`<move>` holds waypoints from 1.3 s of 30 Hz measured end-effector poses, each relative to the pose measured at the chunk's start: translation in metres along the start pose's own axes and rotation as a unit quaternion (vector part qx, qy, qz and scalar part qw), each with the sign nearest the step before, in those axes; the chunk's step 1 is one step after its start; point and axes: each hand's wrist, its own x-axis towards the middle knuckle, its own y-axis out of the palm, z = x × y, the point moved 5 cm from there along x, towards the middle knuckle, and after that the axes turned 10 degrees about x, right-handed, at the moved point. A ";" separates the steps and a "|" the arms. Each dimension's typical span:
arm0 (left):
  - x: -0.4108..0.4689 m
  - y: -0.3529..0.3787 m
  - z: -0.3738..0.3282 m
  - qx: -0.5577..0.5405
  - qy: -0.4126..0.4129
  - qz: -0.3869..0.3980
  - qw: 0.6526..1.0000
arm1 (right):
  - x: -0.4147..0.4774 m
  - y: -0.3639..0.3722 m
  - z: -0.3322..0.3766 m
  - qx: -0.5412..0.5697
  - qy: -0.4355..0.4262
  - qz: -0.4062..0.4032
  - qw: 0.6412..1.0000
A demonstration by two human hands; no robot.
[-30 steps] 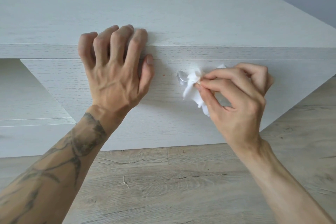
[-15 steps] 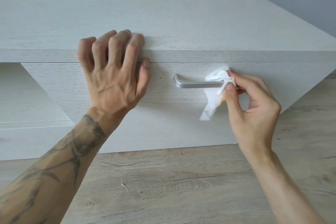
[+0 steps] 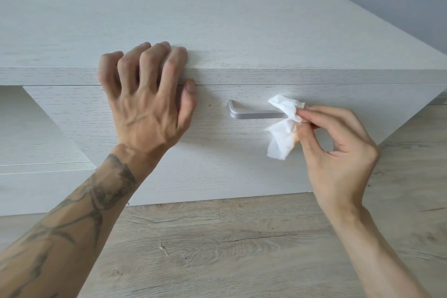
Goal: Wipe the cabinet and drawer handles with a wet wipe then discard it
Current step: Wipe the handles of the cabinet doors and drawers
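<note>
A silver bar handle [image 3: 254, 113] runs across the pale wood drawer front [image 3: 217, 152]. My right hand [image 3: 336, 150] pinches a crumpled white wet wipe [image 3: 284, 128] around the handle's right end, which the wipe hides. The wipe shows an orange stain near my thumb. My left hand [image 3: 147, 101] rests on the cabinet's top edge [image 3: 290, 75], left of the handle, with its fingers curled over the top and the thumb against the drawer front.
A small orange speck [image 3: 210, 105] marks the drawer front left of the handle. An open recess and lower shelf [image 3: 36, 143] lie at the left. Light wood floor [image 3: 242, 249] spreads below the cabinet.
My right hand has slid the wipe from the handle's left end to its right end, baring most of the bar. My left hand has stayed on the cabinet edge.
</note>
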 end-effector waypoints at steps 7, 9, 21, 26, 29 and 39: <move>0.000 0.000 0.000 0.000 0.002 0.003 1.000 | -0.004 0.007 0.009 -0.020 -0.028 0.018 0.999; 0.000 0.000 0.001 -0.002 0.001 0.008 1.000 | -0.005 0.011 0.014 -0.034 -0.053 0.021 0.998; 0.000 0.000 0.000 -0.001 -0.001 0.006 1.000 | -0.002 0.066 0.040 -0.037 -0.174 0.035 0.983; 0.001 0.000 -0.001 -0.002 -0.003 0.006 1.000 | 0.003 0.070 0.041 -0.064 -0.196 0.062 0.976; 0.001 -0.001 0.000 -0.008 -0.004 0.012 1.000 | 0.004 0.062 0.039 -0.066 -0.197 0.068 0.976; 0.003 -0.013 -0.005 -0.025 -0.020 0.080 0.996 | 0.010 0.004 0.011 -0.112 -0.160 0.046 0.980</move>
